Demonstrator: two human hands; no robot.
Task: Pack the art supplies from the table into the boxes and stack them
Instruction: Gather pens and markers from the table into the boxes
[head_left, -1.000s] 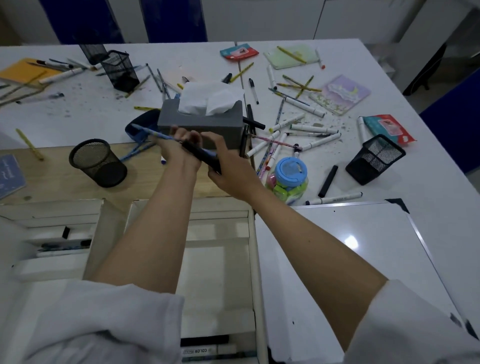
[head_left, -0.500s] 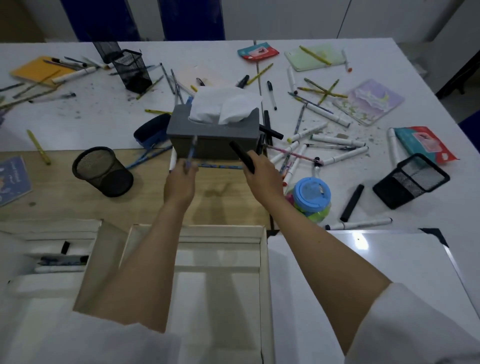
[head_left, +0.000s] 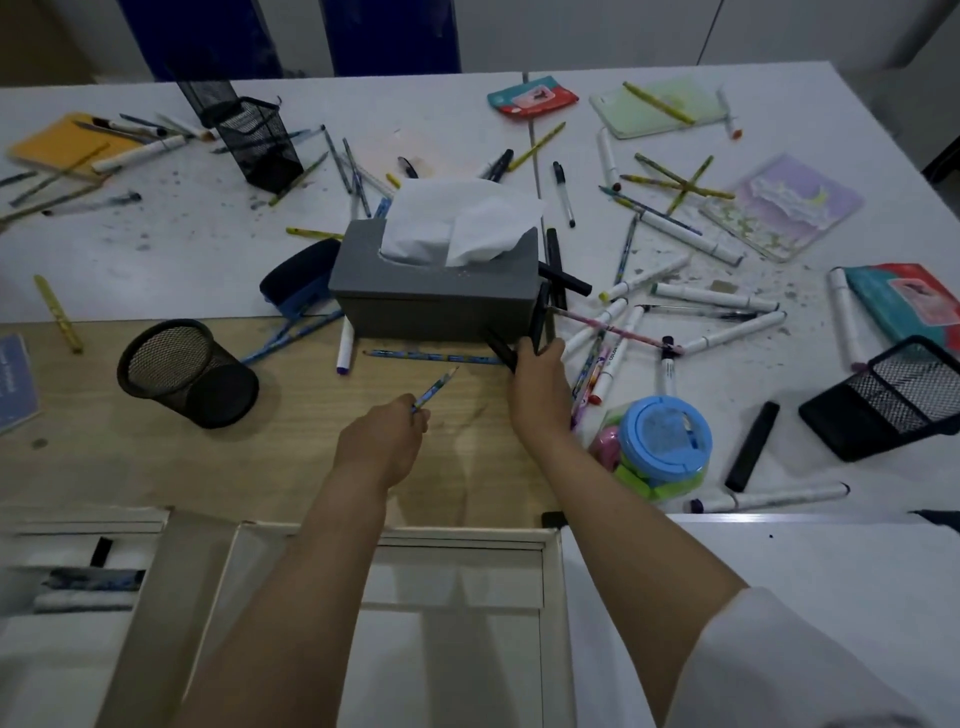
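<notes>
Both hands grip slim things: patterned pencil (head_left: 435, 387) (left), matte black marker (head_left: 501, 349).

A blue patterned pencil (head_left: 435, 388) is pinched in the left hand (head_left: 382, 441), tip angled up toward the tissue box. A black marker (head_left: 500, 349) sits in the right hand's (head_left: 537, 389) grip. Another blue pencil (head_left: 434, 357) lies flat on the wood. An open white box (head_left: 395, 540) waits nearest.
</notes>
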